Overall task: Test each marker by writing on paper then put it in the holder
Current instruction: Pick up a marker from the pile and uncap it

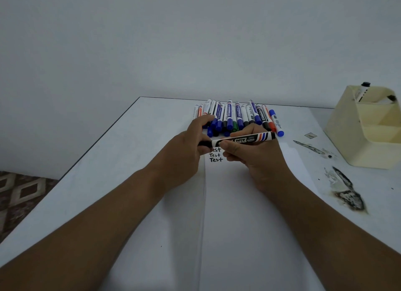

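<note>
I hold a black whiteboard marker (249,139) level above the paper (238,214). My right hand (251,152) grips its white barrel. My left hand (191,147) pinches the black cap end at the left. The paper shows the word "Test" (216,157) written three times in black, just under the marker. Several capped markers (236,117), blue, black, red and green, lie side by side behind my hands. The cream holder (368,134) stands at the far right with one black-capped marker (362,91) in its back compartment.
The white table (108,171) has dark scuffed stains (347,193) to the right of the paper, near the holder. Its left edge drops off to a patterned floor (19,193). A plain wall rises behind the table.
</note>
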The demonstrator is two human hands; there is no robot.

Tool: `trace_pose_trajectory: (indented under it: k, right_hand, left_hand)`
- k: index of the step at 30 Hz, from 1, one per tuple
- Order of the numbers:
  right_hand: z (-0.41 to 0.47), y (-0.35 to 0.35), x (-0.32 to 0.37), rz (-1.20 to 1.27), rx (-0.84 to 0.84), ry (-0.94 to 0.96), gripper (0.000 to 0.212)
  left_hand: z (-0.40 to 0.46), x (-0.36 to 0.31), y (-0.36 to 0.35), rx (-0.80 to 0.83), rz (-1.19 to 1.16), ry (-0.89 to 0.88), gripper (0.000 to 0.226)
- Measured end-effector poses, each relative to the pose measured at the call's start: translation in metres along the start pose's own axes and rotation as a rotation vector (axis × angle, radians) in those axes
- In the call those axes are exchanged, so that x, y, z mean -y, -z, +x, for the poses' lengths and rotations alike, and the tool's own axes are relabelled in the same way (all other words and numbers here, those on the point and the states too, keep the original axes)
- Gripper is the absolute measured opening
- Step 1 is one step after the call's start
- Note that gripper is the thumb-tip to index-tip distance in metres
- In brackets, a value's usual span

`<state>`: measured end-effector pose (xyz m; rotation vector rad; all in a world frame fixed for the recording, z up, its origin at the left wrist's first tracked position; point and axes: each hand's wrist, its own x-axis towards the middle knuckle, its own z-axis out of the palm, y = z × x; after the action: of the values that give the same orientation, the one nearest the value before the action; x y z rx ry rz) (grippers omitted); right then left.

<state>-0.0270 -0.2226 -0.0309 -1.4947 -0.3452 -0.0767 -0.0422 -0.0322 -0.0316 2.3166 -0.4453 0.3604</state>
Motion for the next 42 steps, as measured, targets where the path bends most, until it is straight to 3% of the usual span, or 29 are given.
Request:
trace_pose_trajectory:
  k: [4,8,12,16,19,25,30,37,42]
  right_hand:
    - [0.0,-0.003,0.0,-0.029,0.002,-0.019,0.03]
    - [0.002,-0.001,-0.002,0.012,-0.024,-0.048,0.028]
    - [0.003,0.002,-0.005,0.056,-0.061,-0.077,0.033]
    - [0.005,0.007,-0.012,0.098,-0.191,-0.096,0.027]
    - [0.007,0.007,-0.014,0.055,-0.263,-0.092,0.028]
    - [0.005,0.01,-0.015,0.017,-0.423,-0.022,0.074]
    - [0.008,0.026,0.007,0.061,-0.437,-0.042,0.076]
    - [0.012,0.101,0.066,-0.358,-0.471,0.042,0.077]
    - [0.022,0.163,0.116,-0.528,-0.596,0.154,0.065]
  left_hand:
    - [-0.001,0.002,-0.001,-0.021,0.033,-0.008,0.061]
    - [0.002,0.005,-0.005,-0.033,0.011,-0.008,0.063]
    - [0.004,0.01,-0.012,-0.003,0.026,0.012,0.091]
    - [0.006,0.023,-0.014,0.046,0.241,0.129,0.118]
    - [0.01,0.029,-0.015,0.068,0.281,0.192,0.112]
    - [0.009,0.027,-0.016,0.082,0.297,0.22,0.106]
    - [0.006,0.03,-0.012,0.094,0.337,0.165,0.089]
    - [0.008,0.027,-0.013,0.143,0.364,0.147,0.087]
    - [0.007,0.024,-0.015,0.106,0.402,0.145,0.066]
